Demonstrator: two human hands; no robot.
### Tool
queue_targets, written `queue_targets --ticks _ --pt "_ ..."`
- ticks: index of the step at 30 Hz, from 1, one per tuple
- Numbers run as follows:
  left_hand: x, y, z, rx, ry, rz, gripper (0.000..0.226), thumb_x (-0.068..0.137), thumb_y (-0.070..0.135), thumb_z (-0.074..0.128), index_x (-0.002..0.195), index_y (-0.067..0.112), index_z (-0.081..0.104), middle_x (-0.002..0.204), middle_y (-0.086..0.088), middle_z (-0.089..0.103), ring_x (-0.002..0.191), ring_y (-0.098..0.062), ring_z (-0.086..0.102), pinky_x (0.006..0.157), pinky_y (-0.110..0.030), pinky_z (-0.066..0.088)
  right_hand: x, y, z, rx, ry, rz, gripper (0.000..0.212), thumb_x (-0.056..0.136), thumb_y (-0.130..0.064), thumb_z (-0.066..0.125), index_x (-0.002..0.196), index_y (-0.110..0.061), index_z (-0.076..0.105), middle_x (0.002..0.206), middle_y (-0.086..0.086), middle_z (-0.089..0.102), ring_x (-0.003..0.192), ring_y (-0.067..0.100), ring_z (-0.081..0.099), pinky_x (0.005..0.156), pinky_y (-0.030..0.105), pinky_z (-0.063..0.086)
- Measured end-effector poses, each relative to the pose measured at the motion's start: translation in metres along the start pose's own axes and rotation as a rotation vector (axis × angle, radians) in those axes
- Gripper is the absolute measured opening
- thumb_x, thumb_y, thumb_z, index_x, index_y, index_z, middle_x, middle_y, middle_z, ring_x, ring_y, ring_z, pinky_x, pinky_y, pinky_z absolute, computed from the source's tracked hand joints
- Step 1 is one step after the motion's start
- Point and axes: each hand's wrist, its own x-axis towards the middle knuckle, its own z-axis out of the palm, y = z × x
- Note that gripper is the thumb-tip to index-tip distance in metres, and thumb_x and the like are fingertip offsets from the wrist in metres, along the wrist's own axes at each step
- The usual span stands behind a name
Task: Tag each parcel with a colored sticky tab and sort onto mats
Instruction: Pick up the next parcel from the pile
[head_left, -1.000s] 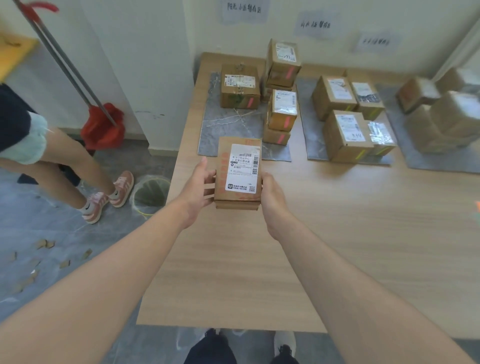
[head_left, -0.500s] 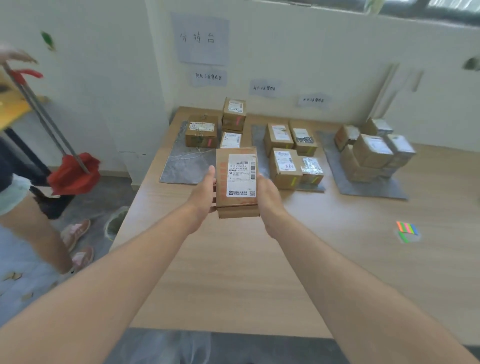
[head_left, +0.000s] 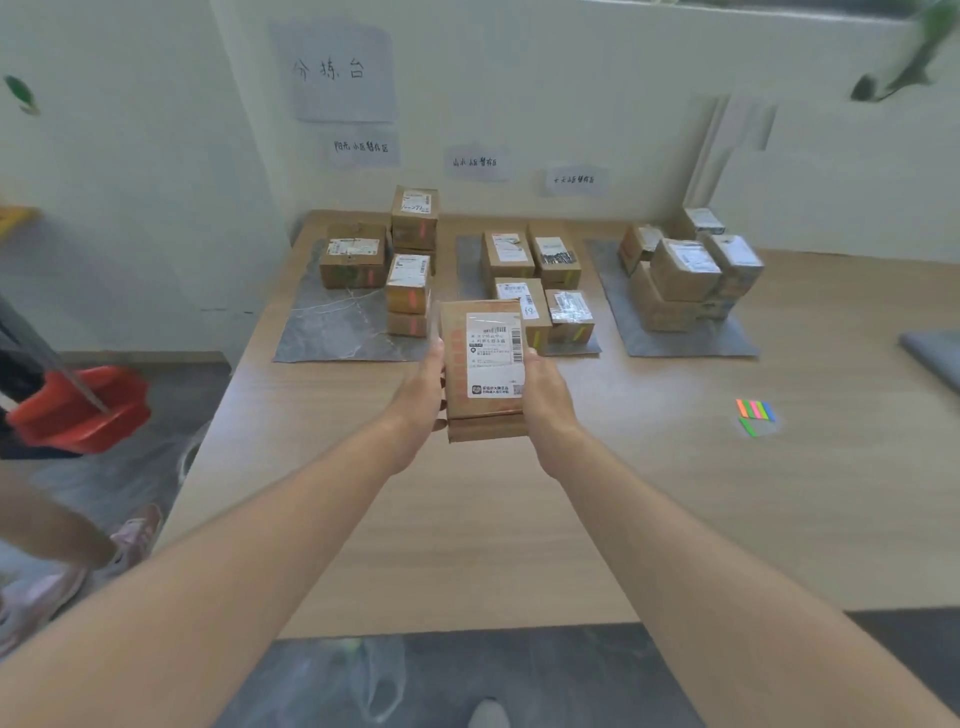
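Head view: both forearms reach forward over the near edge of the table (head_left: 467, 545). The left hand (head_left: 423, 387) and right hand (head_left: 545, 400) grip the parcel (head_left: 485, 364) between them, one on each long side, and hold it raised above the middle of the table with its label (head_left: 493, 356) facing the camera. Each thumb lies along a front edge; the remaining fingers wrap behind the parcel and are hidden. The parcel is a flat, taped cardboard box. It should be stiff across its faces but liable to crush at the corners, and it is probably light, since an edge grip at arm's length carries it. The bare cardboard sides should give good friction, while the glossy label may be slippery, so take hold on the long side walls and not on the label. Whether it already bears a tab cannot be told. The tabs (head_left: 754, 410) lie on the table to the right, well apart from the hands; reaching them calls for one hand to carry the parcel alone, or for setting it down. Further off, the left mat (head_left: 332, 327), middle mat (head_left: 467, 260) and right mat (head_left: 685, 338) each hold boxes (head_left: 410, 283). Paper signs (head_left: 361, 148) hang on the far wall behind them.
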Motion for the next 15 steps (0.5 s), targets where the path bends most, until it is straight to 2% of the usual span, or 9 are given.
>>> queue_targets --ticks 3,10,15 --pt "0.002 -0.007 0.008 0.023 -0.057 -0.006 0.060 0.105 0.058 0.019 0.123 0.024 0.065 0.105 0.007 0.069 0.094 -0.015 0.064 0.082 -0.032 0.049 -0.001 0.013 -0.009 -0.010 0.039 0.006 0.044 0.100 -0.053 0.033 0.116 -0.026 0.063 0.106 -0.004 0.074 0.101 0.018 0.068 0.084 0.037 0.052" --pt "0.004 -0.022 0.053 0.018 -0.107 -0.089 0.062 0.105 0.058 0.019 0.117 0.023 0.068 0.103 0.005 0.070 0.093 -0.016 0.064 0.094 -0.038 0.049 0.003 0.033 -0.050 -0.010 0.096 0.020 0.049 0.095 -0.057 0.032 0.120 -0.027 0.062 0.107 -0.005 0.074 0.100 0.016 0.069 0.085 0.037 0.054" --pt "0.017 -0.027 0.110 0.028 -0.102 -0.144 0.058 0.105 0.056 0.021 0.109 0.023 0.068 0.098 0.005 0.069 0.092 -0.017 0.064 0.092 -0.038 0.051 0.031 0.049 -0.105 0.002 0.088 0.055 0.042 0.104 -0.050 0.032 0.120 -0.023 0.060 0.107 -0.003 0.073 0.099 0.016 0.067 0.073 0.032 0.047"
